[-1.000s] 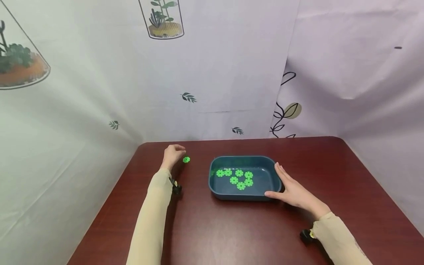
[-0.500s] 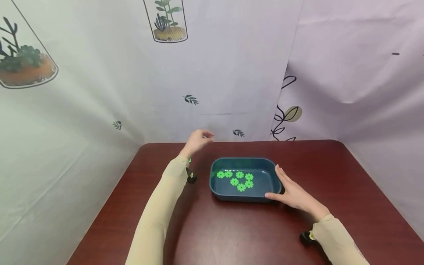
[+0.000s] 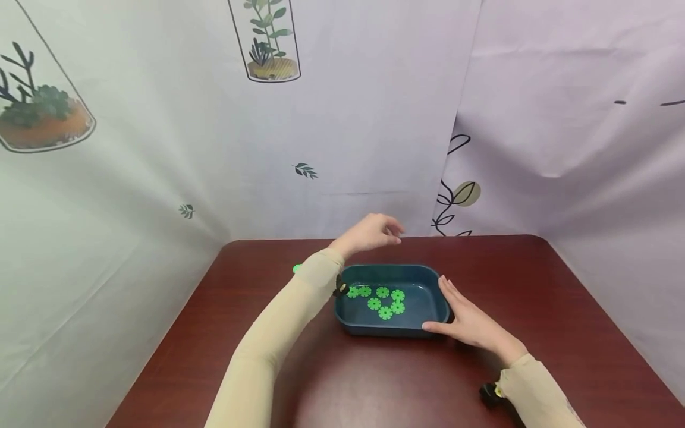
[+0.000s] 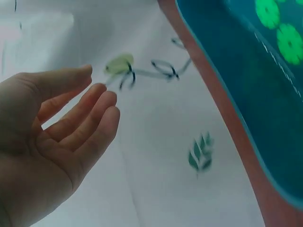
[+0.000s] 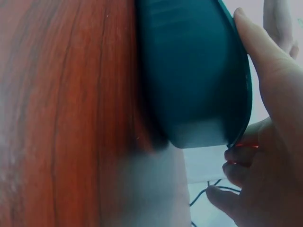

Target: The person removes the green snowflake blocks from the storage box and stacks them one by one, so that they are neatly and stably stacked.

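Note:
My left hand (image 3: pixel 369 232) is held above the table behind the dark teal dish (image 3: pixel 393 331), its forearm crossing the dish's left end. In the left wrist view the left hand (image 4: pixel 66 137) has nothing in it; its fingers are loosely bent, with the thumb apart from them. My right hand (image 3: pixel 473 321) holds the dish's right end, thumb on the near rim and fingers along the end wall. Inside the dish lie several flat green flower-shaped notched discs (image 3: pixel 385 312). Another green disc (image 3: pixel 297 268) lies on the table, partly hidden behind the left sleeve.
The dish stands on a reddish-brown table (image 3: pixel 364 380). Behind and beside the table hangs a pale printed cloth (image 3: pixel 364 148) close to its edges. Dark wrist cameras sit under both cuffs, the right camera (image 3: pixel 489 393) low over the table.
My left hand has risen from beside the loose green disc and swung right, above the area behind the dish. The loose disc stays on the table. My right hand keeps its place on the dish.

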`<state>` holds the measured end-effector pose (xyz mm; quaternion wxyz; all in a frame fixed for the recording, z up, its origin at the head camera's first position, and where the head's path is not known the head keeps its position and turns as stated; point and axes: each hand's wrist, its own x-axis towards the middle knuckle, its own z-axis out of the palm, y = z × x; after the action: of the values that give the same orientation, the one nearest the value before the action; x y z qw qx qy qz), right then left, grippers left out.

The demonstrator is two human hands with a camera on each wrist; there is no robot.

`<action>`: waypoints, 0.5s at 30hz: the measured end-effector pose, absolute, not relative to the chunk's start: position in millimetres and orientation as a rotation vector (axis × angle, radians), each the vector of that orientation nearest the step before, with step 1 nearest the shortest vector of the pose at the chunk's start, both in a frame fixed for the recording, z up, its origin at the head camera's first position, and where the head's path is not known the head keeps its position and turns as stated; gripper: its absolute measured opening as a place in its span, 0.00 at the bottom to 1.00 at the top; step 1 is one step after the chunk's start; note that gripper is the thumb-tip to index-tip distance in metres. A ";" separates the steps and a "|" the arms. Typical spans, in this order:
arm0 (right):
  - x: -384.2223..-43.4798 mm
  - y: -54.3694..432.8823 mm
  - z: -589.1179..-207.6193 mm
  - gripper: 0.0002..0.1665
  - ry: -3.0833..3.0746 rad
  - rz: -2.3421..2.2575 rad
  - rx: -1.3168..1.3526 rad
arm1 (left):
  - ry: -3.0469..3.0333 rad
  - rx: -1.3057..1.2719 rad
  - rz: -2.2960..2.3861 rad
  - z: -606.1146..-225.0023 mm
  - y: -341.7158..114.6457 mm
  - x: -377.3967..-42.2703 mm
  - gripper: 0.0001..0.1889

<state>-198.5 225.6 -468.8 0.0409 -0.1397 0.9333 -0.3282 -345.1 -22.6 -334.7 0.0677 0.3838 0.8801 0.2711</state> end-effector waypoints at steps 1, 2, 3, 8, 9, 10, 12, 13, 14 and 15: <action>-198.2 225.0 -467.8 0.71 2.858 -1.004 -0.420 | 2.632 1.190 0.779 -335.4 -16.0 -343.1 0.15; -198.0 224.3 -466.8 0.71 2.858 -1.002 -0.417 | 2.612 1.220 0.740 -336.9 -10.0 -341.0 0.15; -197.9 223.5 -466.0 0.71 2.859 -0.999 -0.413 | 2.590 1.247 0.704 -339.1 -4.9 -338.8 0.15; -195.9 219.9 -462.9 0.72 2.852 -0.971 -0.403 | 2.466 1.323 0.486 -359.6 13.7 -328.9 0.19; -195.1 219.6 -462.4 0.72 2.851 -0.964 -0.400 | 2.437 1.330 0.443 -364.4 16.7 -327.0 0.19; -194.4 219.5 -461.9 0.72 2.850 -0.957 -0.398 | 2.414 1.339 0.396 -369.3 19.5 -325.3 0.20; -192.8 219.8 -460.6 0.72 2.849 -0.948 -0.386 | 2.371 1.348 0.316 -379.1 24.5 -322.3 0.20; -192.1 220.3 -460.0 0.72 2.848 -0.950 -0.380 | 2.357 1.343 0.282 -383.7 26.6 -321.0 0.20; -191.8 220.8 -459.3 0.72 2.852 -0.948 -0.382 | 2.348 1.335 0.252 -387.4 28.5 -319.6 0.20; -191.7 221.4 -458.5 0.72 2.856 -0.950 -0.382 | 2.345 1.328 0.219 -390.6 30.1 -318.3 0.21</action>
<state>-191.7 221.4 -458.5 0.0538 -0.1256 0.9400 -0.3127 -318.3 30.1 -390.6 0.2174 0.4794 0.8466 0.0790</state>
